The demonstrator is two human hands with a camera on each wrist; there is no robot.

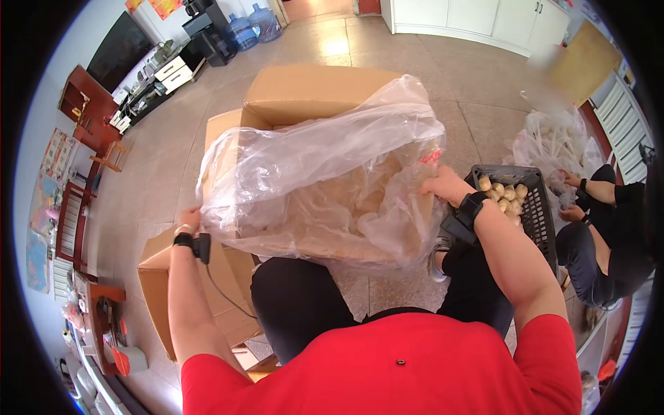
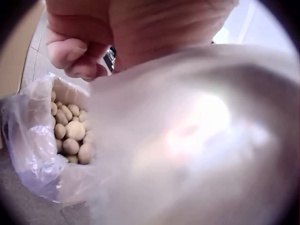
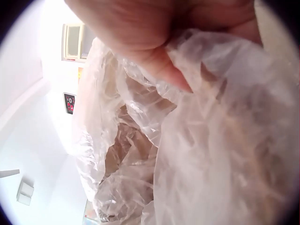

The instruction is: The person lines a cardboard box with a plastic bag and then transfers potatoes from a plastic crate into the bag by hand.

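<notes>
A large clear plastic bag [image 1: 311, 159] lines an open cardboard box [image 1: 311, 90] in front of me, its loose edges spread over the sides. At the box's left corner my left hand [image 1: 190, 218] grips the bag's edge; in the left wrist view the hand [image 2: 145, 28] has curled fingers above the draped film. On the right side my right hand [image 1: 446, 185] pinches the bag near a red mark on it. Crumpled film [image 3: 131, 154] hangs under the thumb of the right hand [image 3: 159, 42] in the right wrist view.
A black crate [image 1: 536, 207] of round tan produce [image 1: 508, 194] stands at my right. Beyond it another person's hands [image 1: 570, 214] touch a filled plastic bag [image 1: 560, 138]. A second cardboard box [image 1: 159, 283] is at my left. A bag-lined container of tan produce [image 2: 72, 131] shows in the left wrist view.
</notes>
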